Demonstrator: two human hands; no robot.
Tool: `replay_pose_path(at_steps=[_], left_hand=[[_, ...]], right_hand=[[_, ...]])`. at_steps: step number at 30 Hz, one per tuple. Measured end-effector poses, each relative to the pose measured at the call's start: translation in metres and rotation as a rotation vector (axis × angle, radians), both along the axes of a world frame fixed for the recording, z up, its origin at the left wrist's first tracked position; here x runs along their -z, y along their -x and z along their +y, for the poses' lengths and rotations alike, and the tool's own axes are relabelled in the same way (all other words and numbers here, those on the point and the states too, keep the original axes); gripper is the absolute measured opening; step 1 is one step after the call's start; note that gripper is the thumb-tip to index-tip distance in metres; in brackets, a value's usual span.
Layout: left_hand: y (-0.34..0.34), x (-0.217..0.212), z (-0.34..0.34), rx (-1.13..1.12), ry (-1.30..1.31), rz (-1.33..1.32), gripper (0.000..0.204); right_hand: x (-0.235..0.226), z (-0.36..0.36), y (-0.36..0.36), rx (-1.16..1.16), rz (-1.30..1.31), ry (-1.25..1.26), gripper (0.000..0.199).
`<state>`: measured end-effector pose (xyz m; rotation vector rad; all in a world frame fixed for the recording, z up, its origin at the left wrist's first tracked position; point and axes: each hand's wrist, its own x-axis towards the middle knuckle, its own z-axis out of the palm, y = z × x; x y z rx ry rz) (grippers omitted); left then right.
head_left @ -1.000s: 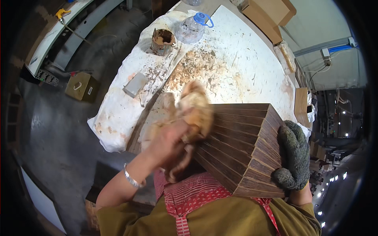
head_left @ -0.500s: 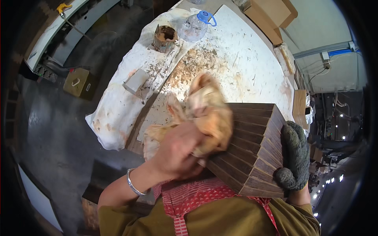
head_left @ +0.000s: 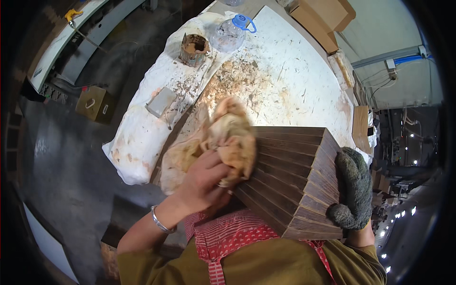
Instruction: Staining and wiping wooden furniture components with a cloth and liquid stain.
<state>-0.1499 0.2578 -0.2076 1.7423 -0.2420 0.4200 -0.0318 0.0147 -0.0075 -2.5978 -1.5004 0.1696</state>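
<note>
One debris-strewn white table (head_left: 304,76) lies beyond the left hand (head_left: 203,184) clutching crumpled tan cloth (head_left: 233,130); grey-gloved right hand (head_left: 355,190) clasps tapered brown slatted woodwork (head_left: 282,168).

Cloth (head_left: 232,128) in left grip (head_left: 206,179), gloved right grip (head_left: 354,187) on slatted woodwork (head_left: 285,173); bottle (head_left: 228,37)
</note>
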Motion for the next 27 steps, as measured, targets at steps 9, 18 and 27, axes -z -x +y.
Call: replay_pose_path(at_steps=[9, 18, 27], left_hand=[[0.007, -0.015, -0.003, 0.0, -0.019, -0.068, 0.032], [0.005, -0.032, -0.005, -0.025, 0.072, -0.032, 0.015], [0.01, -0.022, -0.01, -0.03, 0.12, -0.028, 0.018]], right_hand=[[0.003, -0.007, 0.0, 0.019, 0.003, 0.007, 0.091], [0.006, -0.009, 0.0, 0.058, 0.06, -0.02, 0.092], [0.012, -0.014, -0.003, 0.115, 0.178, -0.1, 0.09]])
